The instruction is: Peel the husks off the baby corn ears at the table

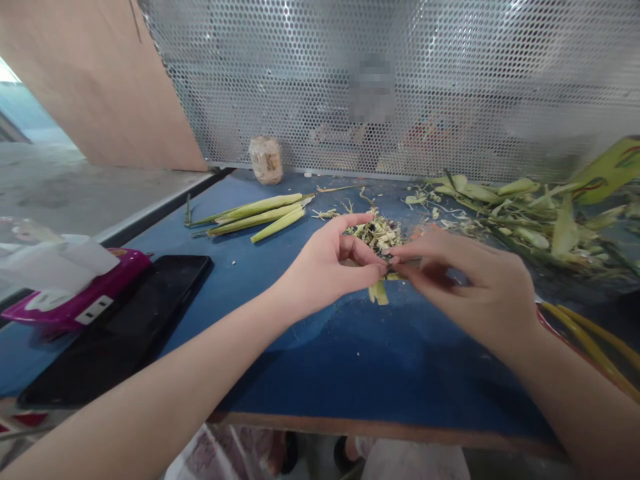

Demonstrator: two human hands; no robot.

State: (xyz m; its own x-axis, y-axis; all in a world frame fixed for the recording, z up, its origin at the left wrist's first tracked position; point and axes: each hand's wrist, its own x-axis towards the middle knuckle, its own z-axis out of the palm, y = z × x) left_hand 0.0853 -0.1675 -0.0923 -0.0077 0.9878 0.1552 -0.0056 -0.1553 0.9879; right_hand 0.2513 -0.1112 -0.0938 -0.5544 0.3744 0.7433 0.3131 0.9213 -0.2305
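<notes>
Both my hands meet over the middle of the blue table (350, 360). My left hand (327, 267) is curled, its thumb and fingers pinched on a small pale green stalk piece (379, 291) that hangs just below the fingertips. My right hand (470, 287) is also closed in a pinch, touching the same stalk piece from the right. Behind the hands lies a small heap of peeled trimmings (377, 233). Three peeled green stalks (260, 217) lie side by side to the back left.
A large pile of green husks (525, 213) covers the right rear of the table. A small jar (266, 160) stands against the perforated metal screen (400, 80). At left lie a black tablet (130, 320) and a magenta device (75, 300). Yellow stalks (590, 340) lie at right.
</notes>
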